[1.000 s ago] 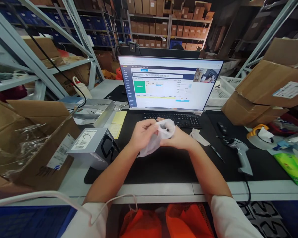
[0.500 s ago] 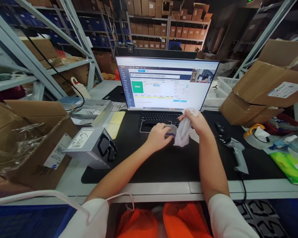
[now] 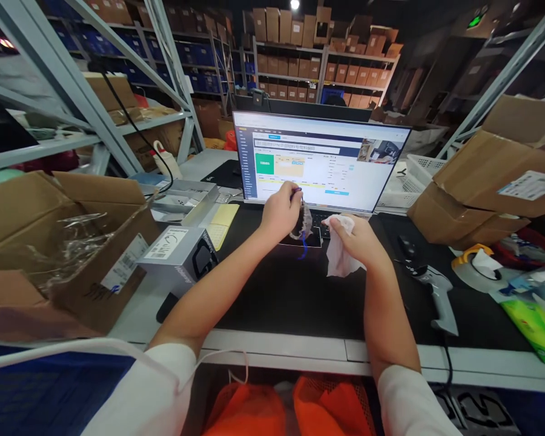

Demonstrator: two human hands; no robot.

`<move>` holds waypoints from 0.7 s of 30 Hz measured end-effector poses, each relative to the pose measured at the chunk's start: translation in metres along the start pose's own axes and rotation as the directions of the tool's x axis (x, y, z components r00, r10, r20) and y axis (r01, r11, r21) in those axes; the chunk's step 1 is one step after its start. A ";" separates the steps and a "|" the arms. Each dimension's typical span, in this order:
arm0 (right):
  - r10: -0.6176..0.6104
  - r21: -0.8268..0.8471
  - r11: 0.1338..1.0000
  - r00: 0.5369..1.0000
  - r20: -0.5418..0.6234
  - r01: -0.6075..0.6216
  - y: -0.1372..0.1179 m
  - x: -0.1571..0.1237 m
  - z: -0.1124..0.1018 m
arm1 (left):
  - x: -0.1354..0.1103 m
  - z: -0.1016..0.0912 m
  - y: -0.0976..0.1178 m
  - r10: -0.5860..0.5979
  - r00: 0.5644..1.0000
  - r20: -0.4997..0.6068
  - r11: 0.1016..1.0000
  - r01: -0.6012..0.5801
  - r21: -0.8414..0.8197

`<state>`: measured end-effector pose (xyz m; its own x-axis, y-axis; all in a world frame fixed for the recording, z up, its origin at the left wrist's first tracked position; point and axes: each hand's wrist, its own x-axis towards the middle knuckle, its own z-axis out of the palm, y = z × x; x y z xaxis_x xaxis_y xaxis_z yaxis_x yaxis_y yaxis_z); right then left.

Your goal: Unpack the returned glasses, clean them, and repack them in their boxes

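left grip (image 3: 281, 209) lifts small item (image 3: 302, 221) above bare mat (image 3: 295, 290)

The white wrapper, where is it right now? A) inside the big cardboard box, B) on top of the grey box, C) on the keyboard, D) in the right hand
D: the right hand grips the crumpled white wrapper above the black desk mat, while the left hand lifts a small item with a purple strap in front of the monitor.
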<state>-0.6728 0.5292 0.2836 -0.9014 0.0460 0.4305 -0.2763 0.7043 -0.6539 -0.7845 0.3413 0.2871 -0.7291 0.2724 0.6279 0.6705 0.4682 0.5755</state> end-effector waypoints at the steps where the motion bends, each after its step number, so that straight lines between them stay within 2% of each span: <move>1: -0.029 0.019 0.999 0.999 -0.012 0.029 -0.008 -0.004 0.000 | 0.003 -0.010 0.006 0.024 0.999 -0.043 0.998 -0.026 -0.050; 4: -0.108 0.120 0.987 0.994 -0.012 0.109 -0.032 -0.017 0.003 | 0.005 -0.033 0.026 0.111 0.987 -0.119 0.986 -0.124 -0.110; 6: -0.165 0.129 0.979 0.986 0.032 0.160 -0.045 -0.025 0.007 | 0.000 -0.044 0.038 0.140 0.981 -0.133 0.983 -0.154 -0.096; 8: -0.208 0.078 0.976 0.973 0.096 0.201 -0.053 -0.029 0.012 | -0.007 -0.052 0.046 0.168 0.980 -0.107 0.981 -0.177 -0.079; 10: -0.202 -0.038 0.977 0.967 0.154 0.210 -0.056 -0.029 0.019 | -0.014 -0.058 0.048 0.187 0.982 -0.034 0.976 -0.189 -0.109; 13: -0.124 -0.203 0.964 0.968 0.220 0.170 -0.054 -0.025 0.025 | -0.023 -0.065 0.038 0.129 0.988 0.087 0.974 -0.110 -0.199; 15: -0.102 -0.223 0.962 0.966 0.238 0.156 -0.051 -0.023 0.025 | -0.030 -0.068 0.026 0.090 0.986 0.141 0.982 -0.064 -0.177; 18: -0.119 -0.205 0.964 0.967 0.226 0.166 -0.051 -0.022 0.021 | -0.041 -0.070 0.009 0.115 0.982 0.151 0.991 -0.102 -0.089; 21: -0.138 -0.178 0.966 0.959 0.246 0.185 -0.052 -0.023 0.019 | -0.053 -0.062 -0.004 0.219 0.945 0.242 0.967 -0.177 -0.186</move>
<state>-0.6443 0.4781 0.2961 -0.9085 -0.2274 0.3506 -0.3744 0.8155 -0.4412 -0.7402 0.2730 0.2839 -0.5752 0.5640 0.5925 0.8024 0.2480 0.5429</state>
